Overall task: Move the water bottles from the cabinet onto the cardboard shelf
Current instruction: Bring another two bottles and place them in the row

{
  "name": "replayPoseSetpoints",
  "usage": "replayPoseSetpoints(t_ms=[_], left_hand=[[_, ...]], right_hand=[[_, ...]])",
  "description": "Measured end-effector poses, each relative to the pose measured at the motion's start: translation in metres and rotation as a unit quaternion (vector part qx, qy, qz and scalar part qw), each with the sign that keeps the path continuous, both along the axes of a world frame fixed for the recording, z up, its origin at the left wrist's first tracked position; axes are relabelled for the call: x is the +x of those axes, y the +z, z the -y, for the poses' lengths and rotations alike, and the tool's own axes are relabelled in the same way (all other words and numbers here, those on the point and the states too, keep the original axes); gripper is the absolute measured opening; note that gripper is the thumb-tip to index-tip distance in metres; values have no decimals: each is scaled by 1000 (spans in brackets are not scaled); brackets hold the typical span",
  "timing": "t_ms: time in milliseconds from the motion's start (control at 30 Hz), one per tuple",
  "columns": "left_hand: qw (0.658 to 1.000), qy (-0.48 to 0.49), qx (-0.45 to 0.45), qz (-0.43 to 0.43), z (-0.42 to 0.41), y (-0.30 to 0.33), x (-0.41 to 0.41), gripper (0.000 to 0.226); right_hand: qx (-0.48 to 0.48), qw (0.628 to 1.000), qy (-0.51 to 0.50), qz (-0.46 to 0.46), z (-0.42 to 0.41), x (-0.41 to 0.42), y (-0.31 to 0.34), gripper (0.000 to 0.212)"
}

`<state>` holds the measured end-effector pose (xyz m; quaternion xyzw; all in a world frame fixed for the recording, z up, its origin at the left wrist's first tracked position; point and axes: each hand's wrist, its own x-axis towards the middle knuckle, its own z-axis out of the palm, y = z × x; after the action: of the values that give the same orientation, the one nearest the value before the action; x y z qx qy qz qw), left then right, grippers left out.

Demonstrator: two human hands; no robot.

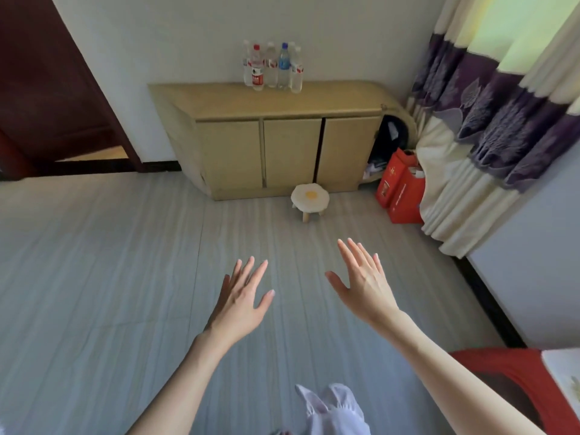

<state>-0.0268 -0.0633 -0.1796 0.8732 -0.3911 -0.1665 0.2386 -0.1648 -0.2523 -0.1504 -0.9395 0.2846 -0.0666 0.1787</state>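
Both hands — the left hand [243, 298] and right hand [364, 282] — reach forward with fingers spread and empty, likely readying a grasp, well apart from the water bottles [272, 65] clustered atop the cabinet [282, 98].

The cabinet [282, 146] is pale yellow wood. The bottles [272, 65] on it are clear; one has a red cap and red label, one a blue cap and blue label, the rest seemingly red-and-white labels. The floor [110, 262] is grey, streaked. The stool [310, 199] is white with a yellow centre. The bags [401, 186] are red. The curtain [489, 120] is cream with purple leaf-patterned bands. The door [47, 89] is dark red-brown.
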Motion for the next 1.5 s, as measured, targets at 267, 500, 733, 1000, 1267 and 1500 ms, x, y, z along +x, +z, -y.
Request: replayPoseSetpoints(t_ms=[267,500,733,1000,1267,1500], left_hand=[[999,24,23,-23,137,-19,142,59],[999,44,-11,-15,267,10,264,58],[996,69,30,-36,328,1,390,59],[998,50,19,-29,398,6,593,59],[999,40,29,-6,463,17,751,57],[997,36,70,3,528,-13,858,56]], right_hand=[[-9,999,27,-18,147,147,-17,65],[4,998,55,-11,272,289,-1,65],[15,995,91,-37,343,432,-6,64],[23,997,63,-41,417,616,-11,67],[27,997,47,-59,475,751,-5,64],[37,994,49,-87,554,863,-25,63]])
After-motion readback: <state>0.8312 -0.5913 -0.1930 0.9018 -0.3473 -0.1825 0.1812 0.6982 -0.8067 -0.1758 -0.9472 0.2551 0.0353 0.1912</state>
